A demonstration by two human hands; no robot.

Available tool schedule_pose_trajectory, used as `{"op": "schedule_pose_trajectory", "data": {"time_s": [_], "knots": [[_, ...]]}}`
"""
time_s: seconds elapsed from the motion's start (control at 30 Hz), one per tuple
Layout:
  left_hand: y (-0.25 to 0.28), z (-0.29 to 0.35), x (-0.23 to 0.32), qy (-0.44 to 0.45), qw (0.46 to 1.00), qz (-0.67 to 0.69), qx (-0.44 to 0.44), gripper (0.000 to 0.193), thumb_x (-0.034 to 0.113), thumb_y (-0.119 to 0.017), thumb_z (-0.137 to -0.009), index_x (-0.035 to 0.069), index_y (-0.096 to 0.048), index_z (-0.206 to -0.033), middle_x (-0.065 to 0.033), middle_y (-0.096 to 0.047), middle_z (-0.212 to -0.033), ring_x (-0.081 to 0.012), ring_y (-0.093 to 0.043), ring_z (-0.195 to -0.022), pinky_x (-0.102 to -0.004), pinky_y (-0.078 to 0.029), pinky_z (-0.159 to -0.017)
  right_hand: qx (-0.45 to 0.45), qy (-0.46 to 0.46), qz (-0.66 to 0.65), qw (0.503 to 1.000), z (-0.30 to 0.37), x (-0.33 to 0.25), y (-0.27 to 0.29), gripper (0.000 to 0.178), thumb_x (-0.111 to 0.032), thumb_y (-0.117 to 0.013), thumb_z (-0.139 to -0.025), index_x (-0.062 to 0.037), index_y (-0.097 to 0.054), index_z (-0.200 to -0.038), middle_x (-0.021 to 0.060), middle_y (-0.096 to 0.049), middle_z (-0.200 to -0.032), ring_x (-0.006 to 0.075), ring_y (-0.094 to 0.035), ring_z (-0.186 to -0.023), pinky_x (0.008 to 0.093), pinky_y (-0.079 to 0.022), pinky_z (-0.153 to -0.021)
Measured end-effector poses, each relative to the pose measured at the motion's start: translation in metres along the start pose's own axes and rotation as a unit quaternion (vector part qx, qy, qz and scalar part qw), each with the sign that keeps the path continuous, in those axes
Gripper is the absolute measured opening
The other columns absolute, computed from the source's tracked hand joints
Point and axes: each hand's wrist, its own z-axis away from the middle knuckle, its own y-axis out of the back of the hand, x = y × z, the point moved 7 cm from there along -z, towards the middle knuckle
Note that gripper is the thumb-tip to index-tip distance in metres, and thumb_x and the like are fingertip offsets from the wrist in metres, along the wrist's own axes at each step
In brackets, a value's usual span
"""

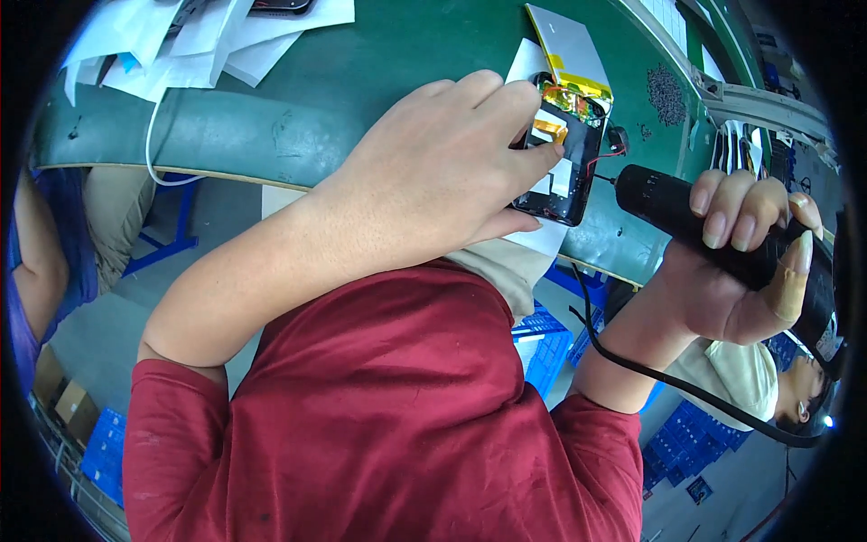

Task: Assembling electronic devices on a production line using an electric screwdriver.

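My left hand (461, 158) grips the edge of an opened black handheld device (587, 149), its fingers and thumb closed about the left side. White patches, orange tape and thin red wires show inside it. My right hand (745, 235) is wrapped round a black electric screwdriver (664, 200), whose thin bit points left at the device's right side; whether the tip touches is too small to tell. Beyond the device lies a flat silver battery (571, 47) edged with yellow tape. A small black part (618, 138) on red wires rests beside the device.
Many small dark screws (666, 95) are heaped on the green bench mat (397, 45). White papers (217, 45) and a white cable (153, 135) lie at the far left. A black cord (668, 369) hangs under my right arm. Other people sit at left and right.
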Motion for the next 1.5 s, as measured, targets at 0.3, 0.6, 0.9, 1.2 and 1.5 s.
{"op": "schedule_pose_trajectory", "data": {"time_s": [0.3,0.6,0.9,1.2,1.5], "knots": [[-0.003,0.000,0.002,0.007,1.000,-0.002,0.005,0.045,0.040,-0.086,-0.074,0.009,-0.076,-0.105,-0.0049,-0.057,-0.109,-0.0214,-0.057,-0.104,-0.0349,-0.051,-0.083,0.028,-0.023,0.005,0.999,0.004,0.004,-0.004,0.036,-0.031,-0.045,-0.101,-0.0063,-0.061,-0.121,0.0036,-0.051,-0.081,0.0166,-0.051,-0.069,0.0376,-0.042,-0.073],[-0.004,0.002,0.002,0.000,0.999,-0.019,0.027,0.034,0.040,-0.084,-0.075,0.011,-0.078,-0.093,-0.0019,-0.059,-0.106,-0.0190,-0.058,-0.104,-0.0333,-0.051,-0.081,0.041,-0.040,0.018,0.998,0.005,0.009,-0.011,0.027,-0.029,-0.049,-0.101,-0.0098,-0.063,-0.114,0.0027,-0.054,-0.080,0.0160,-0.052,-0.068,0.0383,-0.043,-0.073],[-0.008,0.003,0.002,-0.016,0.997,-0.042,0.055,0.019,0.030,-0.076,-0.080,0.012,-0.078,-0.085,0.0001,-0.058,-0.100,-0.0161,-0.057,-0.101,-0.0303,-0.050,-0.077,0.063,-0.044,0.042,0.996,0.003,0.014,-0.014,0.017,-0.024,-0.053,-0.101,-0.0118,-0.065,-0.102,0.0002,-0.053,-0.075,0.0138,-0.050,-0.063,0.0370,-0.043,-0.069],[0.000,0.002,0.005,-0.005,0.999,-0.036,-0.001,0.044,0.035,-0.080,-0.078,0.010,-0.073,-0.114,-0.0021,-0.053,-0.103,-0.0208,-0.054,-0.098,-0.0330,-0.048,-0.078,0.127,0.048,0.036,0.990,0.011,0.014,-0.006,0.023,-0.016,-0.057,-0.099,-0.0066,-0.052,-0.120,0.0076,-0.055,-0.071,0.0210,-0.054,-0.054,0.0412,-0.050,-0.057],[0.002,-0.005,0.007,0.018,0.999,-0.026,-0.032,0.058,0.036,-0.083,-0.077,0.013,-0.071,-0.129,-0.0062,-0.055,-0.097,-0.0250,-0.054,-0.081,-0.0372,-0.046,-0.068,0.275,0.075,0.024,0.958,0.023,-0.011,0.091,0.025,-0.031,-0.054,-0.100,-0.0078,-0.057,-0.109,0.0013,-0.054,-0.073,0.0160,-0.052,-0.061,0.0391,-0.046,-0.068]]}}
